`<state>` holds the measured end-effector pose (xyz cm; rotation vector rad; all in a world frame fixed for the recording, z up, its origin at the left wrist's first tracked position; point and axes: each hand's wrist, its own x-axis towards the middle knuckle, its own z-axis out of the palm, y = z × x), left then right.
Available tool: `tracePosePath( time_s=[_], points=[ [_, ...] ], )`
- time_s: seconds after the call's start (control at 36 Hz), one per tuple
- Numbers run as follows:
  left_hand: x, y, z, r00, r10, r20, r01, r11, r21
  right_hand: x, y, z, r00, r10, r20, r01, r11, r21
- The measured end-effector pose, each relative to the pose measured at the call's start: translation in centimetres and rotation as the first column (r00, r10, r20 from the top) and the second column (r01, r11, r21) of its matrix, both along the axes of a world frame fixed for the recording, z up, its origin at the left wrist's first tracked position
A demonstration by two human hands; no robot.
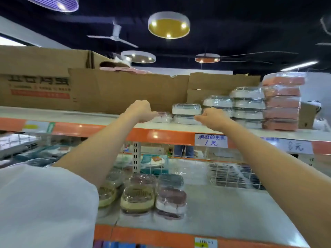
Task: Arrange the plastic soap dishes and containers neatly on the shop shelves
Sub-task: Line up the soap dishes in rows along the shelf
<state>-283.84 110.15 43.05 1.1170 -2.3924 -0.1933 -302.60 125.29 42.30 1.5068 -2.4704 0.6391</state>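
Note:
Both arms reach up to the top shelf (89, 119). My left hand (141, 111) has curled fingers at the left edge of a single wrapped white soap dish (162, 118) lying on the shelf. My right hand (211, 119) is curled at the right side of a stack of two wrapped white dishes (186, 113); whether it grips the wrapping I cannot tell. Further right stand taller stacks of white dishes (249, 104) and a stack of wrapped pink containers (282, 102).
Brown cardboard boxes (125, 88) line the back of the top shelf. The lower shelf (223, 212) holds wrapped oval soap dishes (138, 199) in beige, brown and grey, with wire dividers (232, 174) behind. Handwritten price labels (211, 140) hang on the orange shelf edge.

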Motion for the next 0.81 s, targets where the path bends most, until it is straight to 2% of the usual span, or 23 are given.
tracePosePath(
  time_s=[0.39,0.61,0.75,0.81],
  points=[
    [-6.0,-10.5,2.9,0.988,0.091,0.124,-0.091,0.996,0.000,-7.2,-10.4,2.7,0.990,-0.098,0.103,0.103,0.994,-0.043],
    [-8.6,-13.6,3.3,0.964,0.129,0.231,-0.132,0.991,-0.003,-8.3,-13.7,3.6,0.954,-0.236,0.184,0.254,0.964,-0.081],
    [-9.8,-14.4,2.2,0.950,0.132,0.283,-0.156,0.986,0.062,-8.9,-14.7,3.4,0.952,-0.292,0.095,0.294,0.956,-0.007],
    [-10.0,-14.7,1.7,0.944,0.141,0.300,-0.178,0.979,0.100,-9.0,-15.0,3.1,0.945,-0.301,0.127,0.301,0.953,0.025]
  ],
)
